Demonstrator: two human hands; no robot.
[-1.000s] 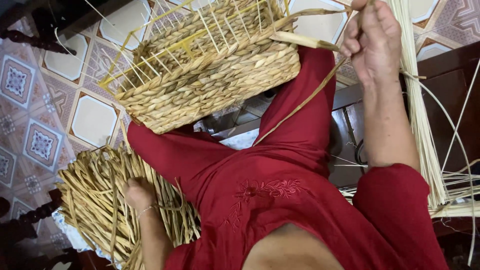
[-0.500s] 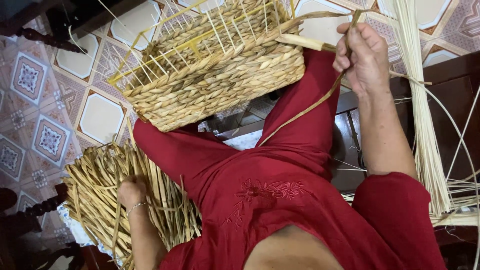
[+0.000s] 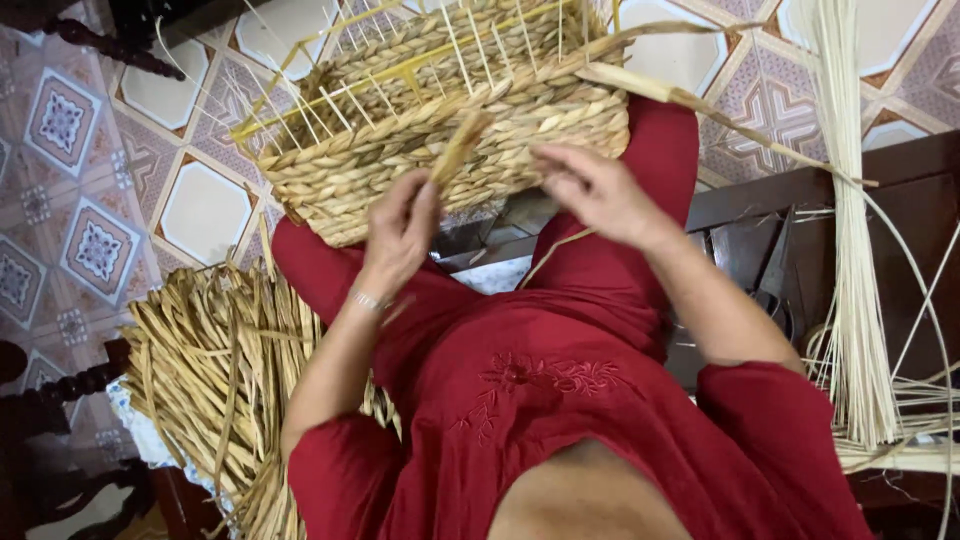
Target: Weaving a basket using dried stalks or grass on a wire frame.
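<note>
A half-woven straw basket with thin upright ribs rests on my knees, which are covered in red cloth. My left hand is raised in front of the basket's near wall and pinches a short piece of flat straw that points up at the weave. My right hand hovers beside it at the basket's lower right corner with its fingers loosely curled. A thin straw strand runs from under its palm down to my lap. A long loose straw end sticks out of the basket's rim to the right.
A big pile of dried straw lies on the floor to my left. A tall bundle of pale thin reeds leans on dark wooden furniture at the right. Patterned tiles cover the floor. A dark carved wooden leg shows at top left.
My left hand left the straw pile and rose to the basket with a piece of straw. My right hand dropped from high at the right to the basket's near wall.
</note>
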